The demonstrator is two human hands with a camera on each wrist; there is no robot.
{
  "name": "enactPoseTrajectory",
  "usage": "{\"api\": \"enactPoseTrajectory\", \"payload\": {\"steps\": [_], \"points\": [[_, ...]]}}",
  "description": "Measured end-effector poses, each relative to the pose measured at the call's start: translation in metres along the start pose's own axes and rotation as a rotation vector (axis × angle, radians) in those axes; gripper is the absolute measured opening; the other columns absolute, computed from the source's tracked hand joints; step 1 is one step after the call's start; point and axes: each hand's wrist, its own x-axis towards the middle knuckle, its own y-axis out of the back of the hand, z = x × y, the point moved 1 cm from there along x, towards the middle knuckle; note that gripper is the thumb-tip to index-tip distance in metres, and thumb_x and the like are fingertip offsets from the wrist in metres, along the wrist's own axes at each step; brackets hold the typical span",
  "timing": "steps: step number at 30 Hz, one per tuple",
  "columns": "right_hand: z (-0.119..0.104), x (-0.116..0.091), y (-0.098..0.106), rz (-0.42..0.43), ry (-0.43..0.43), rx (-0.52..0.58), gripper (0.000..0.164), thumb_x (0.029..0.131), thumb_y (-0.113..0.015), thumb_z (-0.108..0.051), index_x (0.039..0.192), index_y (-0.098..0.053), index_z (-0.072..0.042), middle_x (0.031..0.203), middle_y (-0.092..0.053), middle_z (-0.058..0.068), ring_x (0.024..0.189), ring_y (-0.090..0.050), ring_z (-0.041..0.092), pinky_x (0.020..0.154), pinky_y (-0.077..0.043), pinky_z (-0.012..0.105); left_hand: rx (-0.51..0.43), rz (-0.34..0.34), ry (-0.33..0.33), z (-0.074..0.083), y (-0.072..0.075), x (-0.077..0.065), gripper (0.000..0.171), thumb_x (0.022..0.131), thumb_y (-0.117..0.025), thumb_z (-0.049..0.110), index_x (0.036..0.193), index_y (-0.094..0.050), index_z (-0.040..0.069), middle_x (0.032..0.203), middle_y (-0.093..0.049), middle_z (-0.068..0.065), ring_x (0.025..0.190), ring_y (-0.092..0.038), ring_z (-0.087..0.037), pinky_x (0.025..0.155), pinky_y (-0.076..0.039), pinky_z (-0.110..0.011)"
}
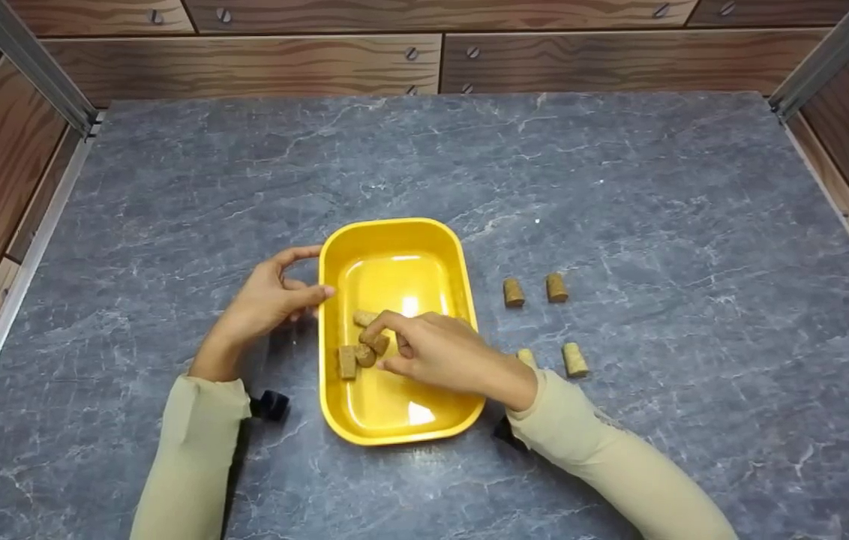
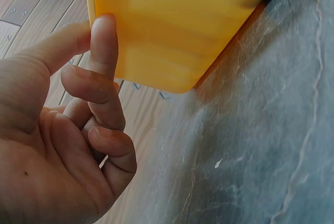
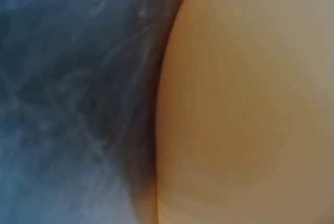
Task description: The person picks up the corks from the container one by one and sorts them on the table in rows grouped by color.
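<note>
Pinches the left wall of the tray (image 1: 379,409) with thumb and fingers of the left hand (image 1: 267,300), with the tray just right of that hand. Holds the right hand (image 1: 443,354) in over the right wall, with index finger and thumb bent at one of the corks (image 1: 347,362) near the left wall; cannot tell whether pinching it. Has four more corks (image 1: 575,361) on the table (image 1: 657,225), right of the tray, with one partly hidden by the right arm (image 1: 567,427).

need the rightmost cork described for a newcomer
Find the yellow tray on the table. Right of it sit four corks; take the near row's right one. It's pale and unobstructed; its pale neighbour is partly hidden, the far two are darker.
</note>
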Motion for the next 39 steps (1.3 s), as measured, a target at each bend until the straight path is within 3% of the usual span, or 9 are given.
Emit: {"api": "enactPoseTrajectory", "payload": {"steps": [6,8,10,19,26,31,35,37,39], "points": [[0.002,0.008,-0.004,-0.028,-0.024,-0.030,0.029,0.089,-0.067,-0.026,0.118,-0.064,-0.024,0.103,-0.072,-0.001,0.064,-0.051,0.010,0.058,-0.041,0.027,-0.008,-0.010,-0.012,0.000,-0.001,0.000,0.065,0.087,-0.072,0.019,0.143,-0.040,0.009,0.059,-0.061,0.000,0.046,-0.042,-0.010,0.048,-0.038,-0.024],[0.002,0.010,-0.005,-0.037,-0.027,-0.041,0.030,0.089,-0.067,-0.027,0.119,-0.064,-0.025,0.114,-0.071,-0.004,0.069,-0.055,0.012,0.061,-0.043,0.030,-0.010,-0.014,-0.017,0.000,-0.001,0.000,0.065,0.087,-0.072,0.018,0.143,-0.040,0.009,0.059,-0.061,0.000,0.046,-0.042,-0.010,0.048,-0.038,-0.024],[0.002,0.011,-0.006,-0.050,-0.028,-0.052,0.031,0.089,-0.067,-0.028,0.120,-0.065,-0.025,0.108,-0.072,-0.003,0.072,-0.057,0.014,0.063,-0.045,0.032,-0.009,-0.013,-0.015,0.000,-0.001,0.000,0.065,0.087,-0.072,0.018,0.143,-0.040,0.009,0.059,-0.061,0.000,0.046,-0.042,-0.010,0.048,-0.038,-0.024],[0.003,0.012,-0.006,-0.063,-0.028,-0.064,0.028,0.090,-0.067,-0.026,0.118,-0.067,-0.026,0.118,-0.069,-0.005,0.074,-0.057,0.014,0.065,-0.046,0.033,-0.008,-0.006,-0.008,-0.001,-0.001,0.001,0.065,0.087,-0.072,0.017,0.143,-0.039,0.008,0.060,-0.062,0.001,0.047,-0.043,-0.009,0.049,-0.040,-0.023],[0.001,0.014,-0.008,-0.071,-0.037,-0.091,0.020,0.091,-0.066,-0.029,0.110,-0.067,-0.026,0.144,-0.051,-0.007,0.082,-0.063,0.016,0.071,-0.048,0.036,-0.006,-0.004,-0.004,0.000,0.000,0.001,0.065,0.087,-0.072,0.018,0.143,-0.040,0.010,0.059,-0.061,0.001,0.046,-0.043,-0.009,0.048,-0.039,-0.023],[-0.001,0.014,-0.010,-0.057,-0.027,-0.100,0.015,0.092,-0.065,-0.031,0.105,-0.067,-0.025,0.141,-0.054,-0.006,0.075,-0.060,0.014,0.067,-0.046,0.033,-0.011,-0.010,-0.001,0.000,0.000,0.000,0.066,0.087,-0.072,0.018,0.143,-0.039,0.009,0.059,-0.061,0.002,0.046,-0.043,-0.009,0.048,-0.039,-0.023],[-0.003,0.012,-0.011,-0.060,-0.033,-0.090,0.014,0.092,-0.065,-0.033,0.101,-0.065,-0.023,0.103,-0.073,-0.004,0.065,-0.052,0.011,0.060,-0.042,0.030,-0.012,-0.013,-0.002,0.000,0.001,0.000,0.065,0.087,-0.071,0.018,0.143,-0.039,0.010,0.058,-0.061,0.002,0.046,-0.043,-0.009,0.048,-0.038,-0.023],[-0.004,0.010,-0.012,-0.076,-0.040,-0.082,0.014,0.092,-0.065,-0.034,0.099,-0.065,-0.022,0.079,-0.070,-0.006,0.062,-0.050,0.010,0.058,-0.041,0.030,-0.013,-0.014,-0.005,0.001,0.000,0.000,0.065,0.087,-0.071,0.018,0.143,-0.039,0.009,0.058,-0.061,0.002,0.046,-0.042,-0.008,0.048,-0.037,-0.023],[-0.006,0.009,-0.012,-0.100,-0.044,-0.081,0.013,0.092,-0.064,-0.034,0.098,-0.065,-0.023,0.068,-0.065,-0.008,0.061,-0.049,0.009,0.057,-0.040,0.029,-0.012,-0.014,-0.006,0.001,0.000,0.000,0.065,0.087,-0.071,0.017,0.143,-0.039,0.009,0.058,-0.061,0.002,0.046,-0.043,-0.008,0.047,-0.037,-0.022]]}}
